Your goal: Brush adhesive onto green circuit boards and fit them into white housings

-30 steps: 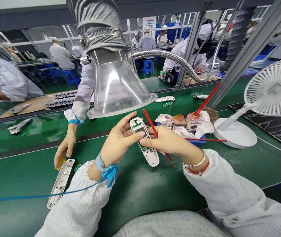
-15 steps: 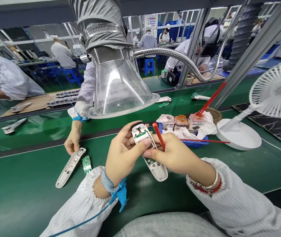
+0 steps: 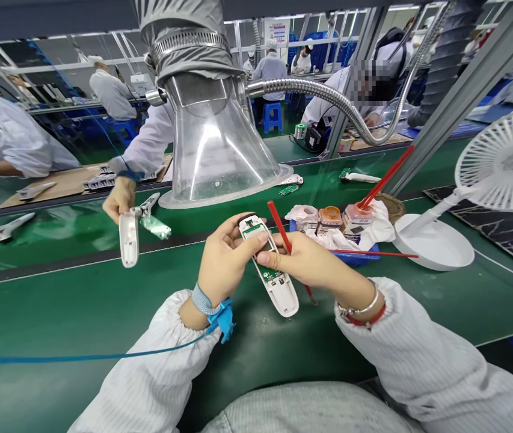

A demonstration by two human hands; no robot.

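Note:
My left hand (image 3: 225,260) is closed around the upper part of a white plastic casing (image 3: 283,296), its thumb lying across the front. A green circuit board (image 3: 272,274) sits inside the open casing, partly covered by my fingers. My right hand (image 3: 313,261) pinches the casing's right side, thumb on the edge. Tucked in the same right hand is a slim red-handled brush (image 3: 278,221), slanting down so its tip shows below the palm.
A blue tray (image 3: 358,258) holds small bottles, tissue and another red stick. Above hangs a clear fume hood (image 3: 220,150). A white fan (image 3: 436,243) stands at right. Across the bench, a co-worker's hand (image 3: 119,197) holds a white casing (image 3: 129,243) with a dangling green board (image 3: 156,225).
The co-worker's hand has lifted the other casing and board off my side of the bench and drawn them back. My hands keep the casing, with little shift.

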